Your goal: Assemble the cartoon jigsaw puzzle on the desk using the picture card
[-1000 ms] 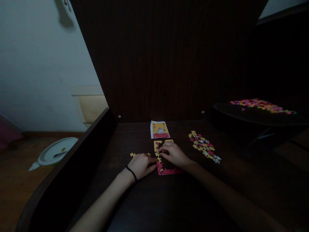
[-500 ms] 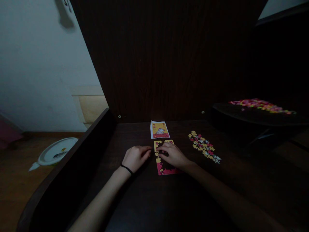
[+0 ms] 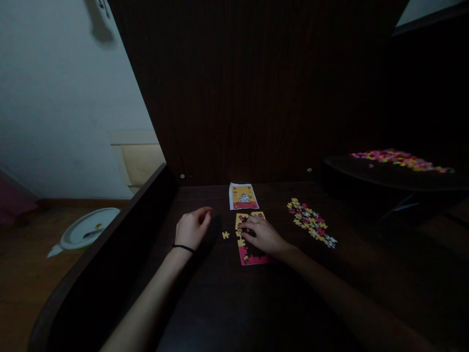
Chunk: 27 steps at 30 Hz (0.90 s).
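A partly joined jigsaw puzzle (image 3: 252,260) with yellow and pink edges lies on the dark tabletop. My right hand (image 3: 264,233) reaches over its upper middle. The thumb and fingertips close on a yellow puzzle piece (image 3: 239,233) at the left edge, partly covered by the fingers. To the left, my left hand (image 3: 192,229), with a black band on its wrist, is lifted off with nothing in it, fingers loosely bent and thumb apart. Between that hand and the puzzle lies a loose yellow piece (image 3: 225,235). Behind is a small picture sheet (image 3: 243,196) showing a white animal.
A pile of loose puzzle pieces (image 3: 311,222) lies right of the puzzle. Farther right, a dark raised surface (image 3: 351,171) holds many small colourful bits (image 3: 399,159). A dark side panel (image 3: 110,244) borders the left. A white lid-like object (image 3: 90,227) is low beyond it.
My left hand has drawn back to the left from the puzzle's edge. The loose yellow piece now shows on the table where its fingertips were. My right hand has hardly moved.
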Each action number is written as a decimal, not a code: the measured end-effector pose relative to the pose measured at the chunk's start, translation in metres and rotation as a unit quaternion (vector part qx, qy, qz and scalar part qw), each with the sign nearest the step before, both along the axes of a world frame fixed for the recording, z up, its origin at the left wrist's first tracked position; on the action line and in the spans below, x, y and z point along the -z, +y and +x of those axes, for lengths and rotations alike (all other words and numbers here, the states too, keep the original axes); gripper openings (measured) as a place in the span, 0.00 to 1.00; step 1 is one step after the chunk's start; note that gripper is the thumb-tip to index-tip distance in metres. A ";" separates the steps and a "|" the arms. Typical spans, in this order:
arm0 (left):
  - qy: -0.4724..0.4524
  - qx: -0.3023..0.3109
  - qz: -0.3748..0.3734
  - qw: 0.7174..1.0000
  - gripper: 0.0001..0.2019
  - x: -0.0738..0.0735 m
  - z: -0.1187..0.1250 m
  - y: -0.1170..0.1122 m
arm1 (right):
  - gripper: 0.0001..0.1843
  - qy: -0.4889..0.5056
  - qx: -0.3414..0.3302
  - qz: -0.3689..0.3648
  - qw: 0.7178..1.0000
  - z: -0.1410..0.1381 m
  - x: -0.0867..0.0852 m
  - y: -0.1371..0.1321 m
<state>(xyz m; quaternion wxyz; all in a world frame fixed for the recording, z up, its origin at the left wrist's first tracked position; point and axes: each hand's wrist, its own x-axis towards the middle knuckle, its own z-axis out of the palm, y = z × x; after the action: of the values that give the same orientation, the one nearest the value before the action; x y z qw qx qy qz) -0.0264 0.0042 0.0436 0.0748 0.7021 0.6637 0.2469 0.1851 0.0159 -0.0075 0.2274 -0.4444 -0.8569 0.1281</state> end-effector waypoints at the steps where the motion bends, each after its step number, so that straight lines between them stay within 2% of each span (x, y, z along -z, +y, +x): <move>1: 0.000 0.006 0.000 1.000 0.13 0.001 -0.001 0.001 | 0.11 0.004 0.000 0.003 1.000 0.000 0.000 0.000; 3: 0.003 0.032 -0.006 0.999 0.13 0.003 -0.001 0.002 | 0.09 0.013 0.000 0.006 1.000 0.000 -0.001 -0.001; 6: 0.025 0.117 -0.006 0.993 0.13 0.010 0.003 0.002 | 0.07 0.020 0.003 0.008 1.000 0.001 -0.003 -0.001; 8: 0.049 0.179 0.023 0.982 0.13 0.017 0.008 0.001 | 0.06 0.016 0.003 0.008 1.000 0.001 -0.004 0.000; 10: 0.057 0.254 0.027 0.965 0.14 0.026 0.015 0.000 | 0.05 0.011 0.001 0.009 1.000 0.001 -0.003 0.000; 12: 0.065 0.297 0.017 0.953 0.17 0.034 0.020 0.000 | 0.05 0.009 -0.002 0.010 1.000 0.001 -0.003 0.000; 16: 0.103 0.315 -0.035 0.943 0.21 0.044 0.022 0.002 | 0.05 0.008 -0.011 0.010 1.000 0.002 -0.003 0.001; 27: 0.099 0.341 -0.062 0.933 0.26 0.047 0.023 0.005 | 0.04 0.003 -0.010 0.000 1.000 0.002 -0.002 0.003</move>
<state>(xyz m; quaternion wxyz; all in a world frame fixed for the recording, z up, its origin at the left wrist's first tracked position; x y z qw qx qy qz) -0.0032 0.0090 -0.0038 0.1317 0.9013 0.4019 0.0942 0.1874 0.0185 -0.0052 0.2286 -0.4353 -0.8607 0.1323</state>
